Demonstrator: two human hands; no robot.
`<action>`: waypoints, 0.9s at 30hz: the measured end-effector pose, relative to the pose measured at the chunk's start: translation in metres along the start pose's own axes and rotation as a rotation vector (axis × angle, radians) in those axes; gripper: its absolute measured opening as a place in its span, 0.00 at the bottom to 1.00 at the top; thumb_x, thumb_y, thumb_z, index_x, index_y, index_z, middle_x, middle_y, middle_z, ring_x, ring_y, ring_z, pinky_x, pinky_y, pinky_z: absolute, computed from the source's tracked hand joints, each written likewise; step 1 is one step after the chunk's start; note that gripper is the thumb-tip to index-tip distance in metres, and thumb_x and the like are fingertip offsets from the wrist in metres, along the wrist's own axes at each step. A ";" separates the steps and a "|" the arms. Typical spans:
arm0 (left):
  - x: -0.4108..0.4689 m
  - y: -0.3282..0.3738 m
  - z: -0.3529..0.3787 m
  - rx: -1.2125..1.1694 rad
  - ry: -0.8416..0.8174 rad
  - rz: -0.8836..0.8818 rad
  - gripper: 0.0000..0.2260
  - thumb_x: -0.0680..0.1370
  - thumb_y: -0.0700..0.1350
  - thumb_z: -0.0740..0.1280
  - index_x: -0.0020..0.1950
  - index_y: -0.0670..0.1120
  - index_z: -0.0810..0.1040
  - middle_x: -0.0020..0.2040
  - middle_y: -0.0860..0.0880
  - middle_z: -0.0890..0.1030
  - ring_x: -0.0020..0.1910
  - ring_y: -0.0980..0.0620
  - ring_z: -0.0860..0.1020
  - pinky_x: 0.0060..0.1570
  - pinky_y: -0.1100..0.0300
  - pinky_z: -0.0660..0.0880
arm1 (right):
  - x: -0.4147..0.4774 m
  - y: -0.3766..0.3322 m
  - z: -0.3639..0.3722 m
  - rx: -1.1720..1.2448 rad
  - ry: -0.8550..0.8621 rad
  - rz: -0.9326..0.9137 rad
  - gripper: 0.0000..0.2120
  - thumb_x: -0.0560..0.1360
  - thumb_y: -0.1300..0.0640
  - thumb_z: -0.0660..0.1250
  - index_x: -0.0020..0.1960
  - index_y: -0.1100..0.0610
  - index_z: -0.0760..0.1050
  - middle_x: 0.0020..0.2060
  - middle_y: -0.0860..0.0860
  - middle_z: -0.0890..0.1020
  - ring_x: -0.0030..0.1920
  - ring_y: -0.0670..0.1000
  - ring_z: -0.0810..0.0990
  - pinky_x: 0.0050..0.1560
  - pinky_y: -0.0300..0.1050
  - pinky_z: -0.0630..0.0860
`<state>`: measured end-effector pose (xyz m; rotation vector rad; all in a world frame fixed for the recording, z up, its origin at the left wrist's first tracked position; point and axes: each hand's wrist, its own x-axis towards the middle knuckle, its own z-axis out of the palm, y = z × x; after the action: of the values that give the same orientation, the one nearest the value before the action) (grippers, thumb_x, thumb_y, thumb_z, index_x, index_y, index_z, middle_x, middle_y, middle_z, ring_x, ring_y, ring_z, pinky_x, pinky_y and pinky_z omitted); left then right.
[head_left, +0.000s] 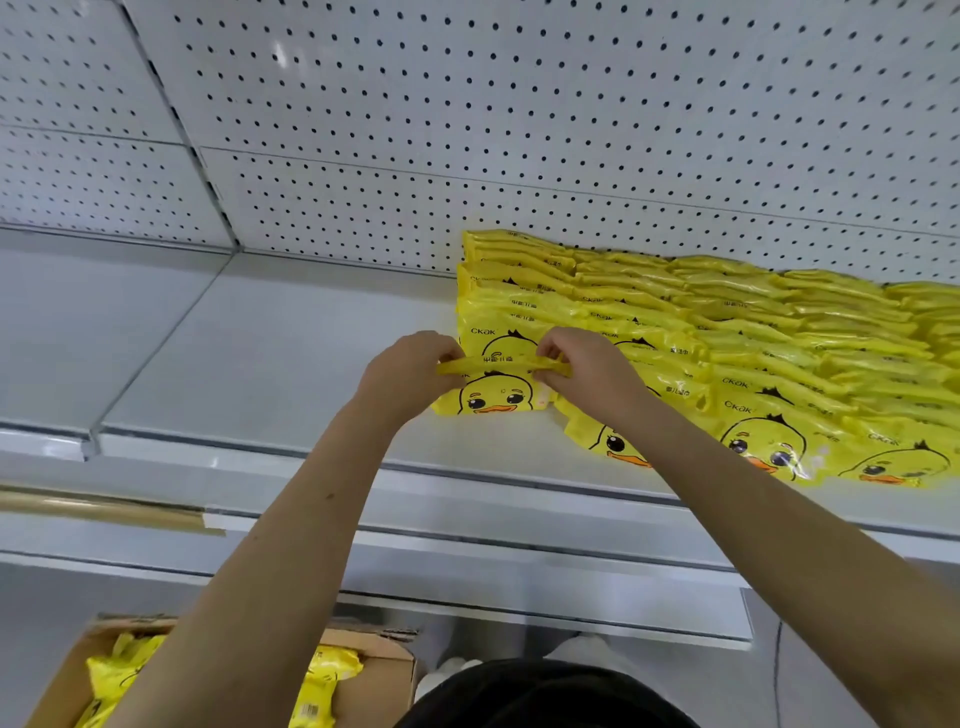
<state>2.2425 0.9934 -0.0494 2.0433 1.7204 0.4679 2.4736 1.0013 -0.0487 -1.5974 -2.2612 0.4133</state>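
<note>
White pegboard panel across top; grey shelf mid-frame; stocked rows of yellow duck wipe packs centre right; open carton lower left, more packs inside. Shelving step: held pack at frame centre, top edge pinched by left hand and right hand. Next, likely: seat upright against the row, release; slumped neighbour just right may crowd it.

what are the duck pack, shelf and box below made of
Yellow duck pack: thin glossy plastic film, going by its glare and crinkles. Shelf: likely painted sheet metal, smooth pale grey with a soft sheen. Box: plain brown cardboard, matte, with ragged flaps.
</note>
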 end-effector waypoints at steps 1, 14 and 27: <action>0.003 0.002 0.001 0.018 0.023 0.005 0.06 0.74 0.49 0.69 0.50 0.53 0.79 0.48 0.53 0.77 0.49 0.51 0.75 0.46 0.55 0.73 | 0.000 0.001 -0.001 -0.013 0.024 0.003 0.08 0.73 0.54 0.71 0.50 0.53 0.76 0.44 0.47 0.78 0.47 0.50 0.75 0.43 0.45 0.70; 0.031 0.010 0.036 0.136 0.193 -0.001 0.11 0.79 0.47 0.63 0.60 0.46 0.72 0.57 0.48 0.73 0.54 0.46 0.73 0.40 0.52 0.71 | 0.004 0.002 0.014 -0.405 0.116 -0.015 0.18 0.72 0.49 0.70 0.58 0.53 0.70 0.53 0.50 0.75 0.54 0.54 0.72 0.53 0.48 0.65; 0.014 0.019 0.030 0.132 0.266 -0.029 0.23 0.75 0.50 0.69 0.69 0.51 0.69 0.64 0.49 0.72 0.58 0.44 0.72 0.51 0.51 0.71 | 0.000 -0.009 0.014 -0.387 0.133 0.165 0.21 0.70 0.48 0.71 0.59 0.51 0.70 0.55 0.49 0.73 0.58 0.54 0.70 0.57 0.49 0.64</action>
<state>2.2764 1.0014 -0.0658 2.1224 1.9791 0.6592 2.4602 0.9981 -0.0573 -1.9411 -2.2104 -0.1005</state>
